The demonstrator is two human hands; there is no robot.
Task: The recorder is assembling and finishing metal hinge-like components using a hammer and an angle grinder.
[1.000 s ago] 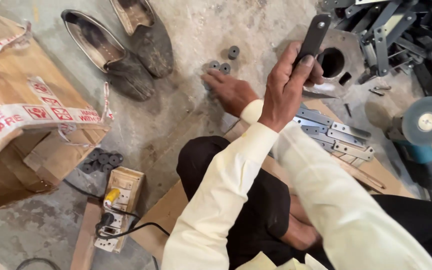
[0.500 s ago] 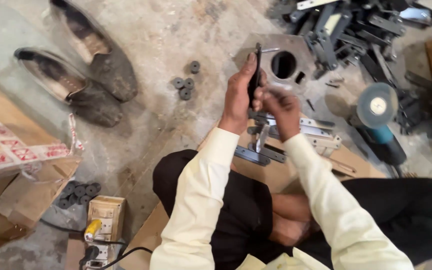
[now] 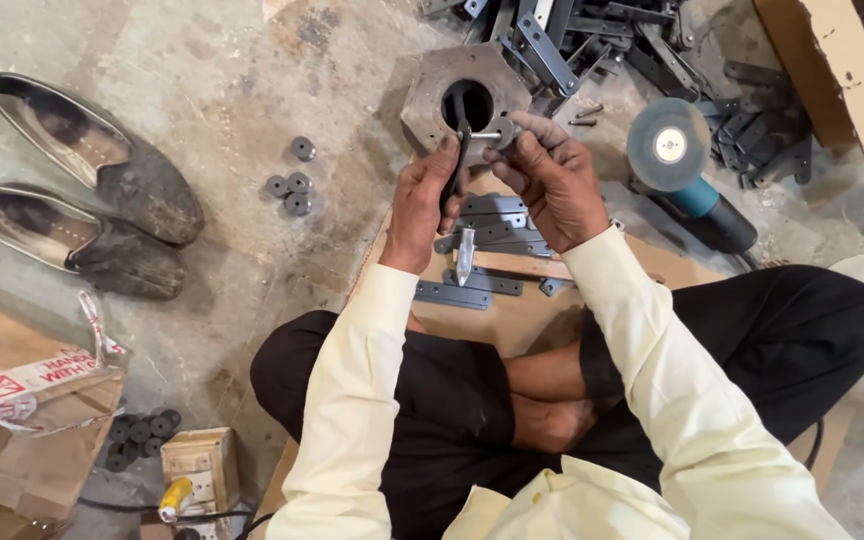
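My left hand [image 3: 417, 205] grips a dark flat metal bar [image 3: 460, 175] upright; its bright pointed end [image 3: 464, 256] hangs below my fist. My right hand [image 3: 549, 185] pinches a small grey round piece with a short pin [image 3: 497, 133] against the top of the bar. Both hands hover over a hexagonal metal block with a round hole [image 3: 430, 85]. Under them, flat grey metal strips [image 3: 452, 294] lie on a cardboard sheet [image 3: 512, 320] in front of my crossed legs.
Several small round discs [image 3: 292, 185] lie on the concrete floor to the left, more [image 3: 137, 432] near a socket box [image 3: 197, 468]. Two worn shoes [image 3: 92, 170] are further left. An angle grinder [image 3: 687, 165], a heap of metal bars [image 3: 602, 40] and cardboard boxes [image 3: 832, 60] flank the spot.
My right hand came back from the discs on the floor with one round piece. My left hand lowered the bar, and both hands now meet over the hexagonal block.
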